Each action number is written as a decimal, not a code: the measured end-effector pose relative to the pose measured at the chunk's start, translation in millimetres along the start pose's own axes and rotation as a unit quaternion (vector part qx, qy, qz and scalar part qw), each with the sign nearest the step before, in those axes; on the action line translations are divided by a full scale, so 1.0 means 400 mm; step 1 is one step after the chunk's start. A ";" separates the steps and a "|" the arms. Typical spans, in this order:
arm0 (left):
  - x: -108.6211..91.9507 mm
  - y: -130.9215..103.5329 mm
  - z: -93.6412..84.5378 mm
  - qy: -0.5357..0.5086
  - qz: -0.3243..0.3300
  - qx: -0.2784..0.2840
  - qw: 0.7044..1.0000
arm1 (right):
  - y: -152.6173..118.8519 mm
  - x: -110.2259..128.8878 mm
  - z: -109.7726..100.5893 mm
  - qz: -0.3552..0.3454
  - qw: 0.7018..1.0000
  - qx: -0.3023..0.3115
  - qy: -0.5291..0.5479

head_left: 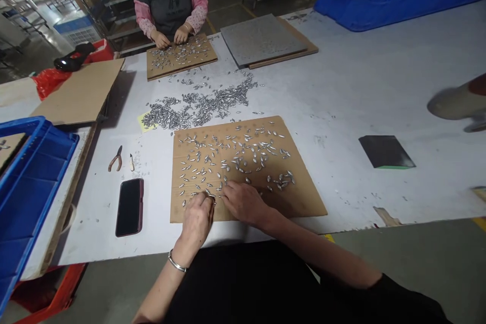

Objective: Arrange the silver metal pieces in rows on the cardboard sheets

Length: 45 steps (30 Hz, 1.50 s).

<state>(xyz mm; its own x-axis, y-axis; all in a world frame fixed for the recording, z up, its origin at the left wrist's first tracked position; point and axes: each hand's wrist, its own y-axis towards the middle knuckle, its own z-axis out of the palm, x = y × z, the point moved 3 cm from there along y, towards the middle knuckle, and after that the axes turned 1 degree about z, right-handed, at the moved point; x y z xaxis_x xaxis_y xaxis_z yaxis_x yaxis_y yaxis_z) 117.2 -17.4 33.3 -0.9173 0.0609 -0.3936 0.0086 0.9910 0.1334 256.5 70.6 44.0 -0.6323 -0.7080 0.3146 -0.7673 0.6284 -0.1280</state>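
A brown cardboard sheet point(304, 197) lies before me, with many small silver spindle-shaped metal pieces point(239, 161) spread over it. Over its lower left part, my left hand point(198, 215) has its fingers bent down and drawn together at the pieces; a silver bangle circles that wrist. Just to the right, my right hand point(243, 201) is curled low on the cardboard, fingertips pressed together close to the left hand. What either hand pinches is too small and covered to make out. Beyond the sheet's far edge spreads a heap of the same metal pieces point(201, 109).
Left of the sheet lie a phone point(129, 207), pliers point(115, 159) and a small knife point(131, 162). Across the table a co-worker's hands point(170, 39) handle pieces on another cardboard. Blue bins stand left point(38, 182) and far right point(364, 15). A black block point(387, 151) sits right.
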 end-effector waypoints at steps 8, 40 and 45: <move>0.003 -0.013 -0.014 0.016 0.013 0.000 1.000 | 0.001 -0.004 -0.014 0.035 0.998 0.034 0.050; 0.208 -0.073 -0.128 -0.099 -0.197 -0.266 0.938 | 0.182 -0.024 -0.052 0.007 0.998 -0.038 -0.048; 0.230 -0.080 -0.100 -0.126 -0.228 -0.263 0.929 | 0.198 -0.028 -0.033 0.024 0.997 -0.012 -0.069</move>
<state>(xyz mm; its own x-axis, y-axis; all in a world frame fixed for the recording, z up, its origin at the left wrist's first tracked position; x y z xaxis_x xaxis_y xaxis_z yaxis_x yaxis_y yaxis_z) 16.8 -48.1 29.1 -0.6556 -0.2594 -0.7092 -0.6142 0.7295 0.3010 204.2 132.7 42.8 -0.6780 -0.7138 0.1755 -0.7343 0.6687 -0.1165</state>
